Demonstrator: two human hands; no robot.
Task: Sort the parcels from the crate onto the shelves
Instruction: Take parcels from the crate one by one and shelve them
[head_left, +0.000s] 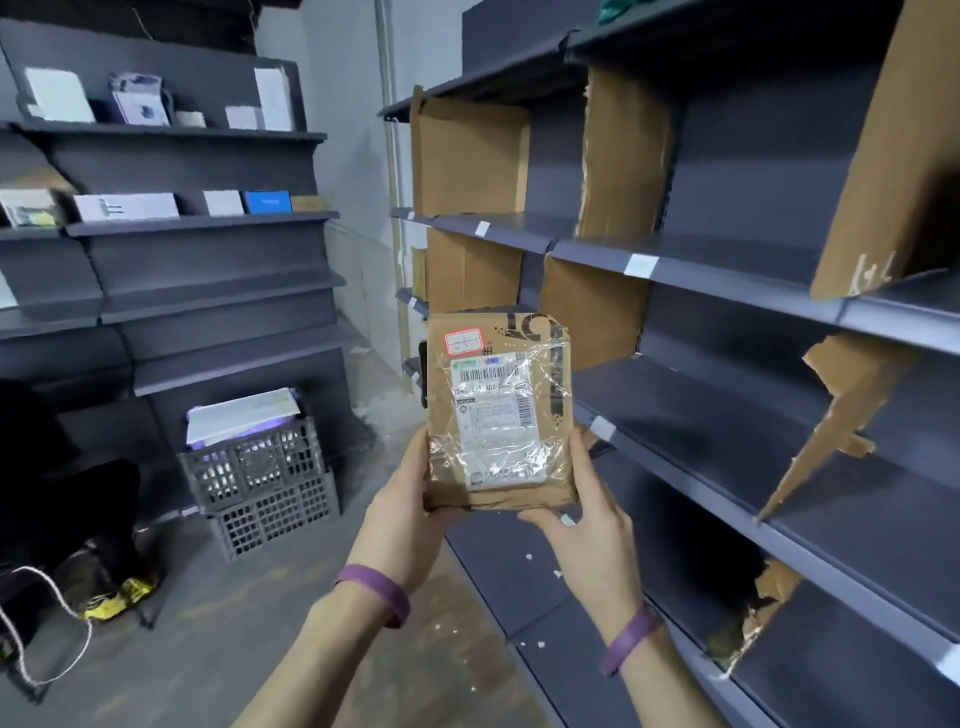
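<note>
I hold a flat brown cardboard parcel (498, 410) upright in front of me, its white shipping label and a small red-bordered sticker facing me under clear tape. My left hand (402, 512) grips its lower left edge. My right hand (587, 512) grips its lower right corner from below. The grey plastic crate (260, 462) stands on the floor to the left, on top of another crate, with white parcels in it. Dark shelves (727, 395) with cardboard dividers run along my right, just behind the parcel.
A second dark shelf unit (197, 223) on the left wall carries several white and blue parcels on its upper levels. A person in black crouches at the far left by a white cord (57, 597). Small white scraps lie on the bottom shelf and floor.
</note>
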